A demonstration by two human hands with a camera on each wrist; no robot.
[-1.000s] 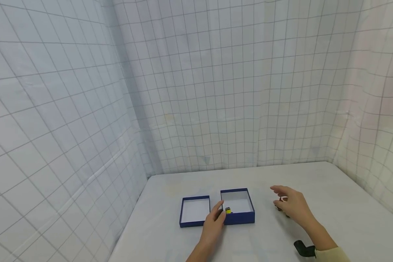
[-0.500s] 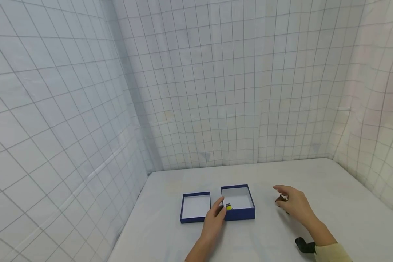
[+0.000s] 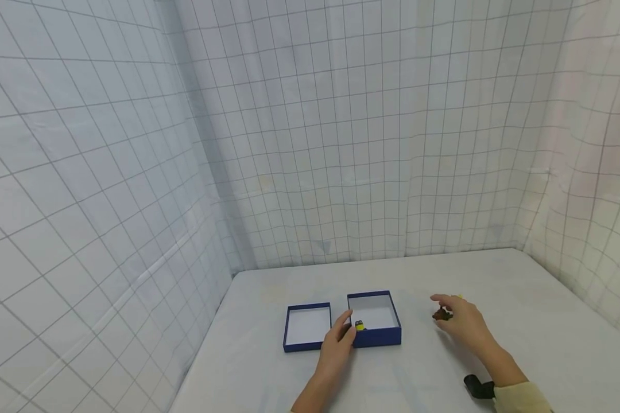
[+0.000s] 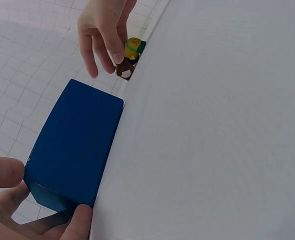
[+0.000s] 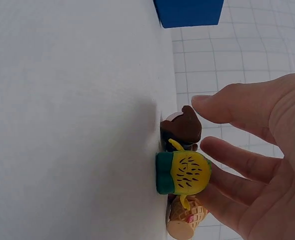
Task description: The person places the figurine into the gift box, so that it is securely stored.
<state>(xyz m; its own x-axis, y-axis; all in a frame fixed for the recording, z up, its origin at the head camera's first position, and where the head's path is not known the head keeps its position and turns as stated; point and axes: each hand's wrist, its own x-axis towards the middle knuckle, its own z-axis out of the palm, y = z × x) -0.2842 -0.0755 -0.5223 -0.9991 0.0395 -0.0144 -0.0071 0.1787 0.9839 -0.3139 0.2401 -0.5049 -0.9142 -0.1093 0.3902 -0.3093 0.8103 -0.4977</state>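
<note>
The step in hand looks like taking up a small brown figurine (image 5: 185,129): it stands on the white table (image 3: 418,378), at about three o'clock from the open blue box (image 3: 377,337), by the thumb of the right hand (image 3: 465,326). That hand is arched with thumb and fingers apart, gripping nothing; whether the thumb touches the figurine I cannot tell. In the right wrist view, a yellow-and-green figurine (image 5: 187,174) sits at six o'clock of the brown one, with a waffle-cone figurine (image 5: 185,217) beyond it. The left hand (image 3: 334,347) rests relaxed fingers against the box's left side, apparently steadying it; a yellow-and-black toy (image 3: 360,326) lies inside, toward seven o'clock. The next move seems to call for closing thumb and fingertips on the brown figurine alone, without toppling its close neighbours.
</note>
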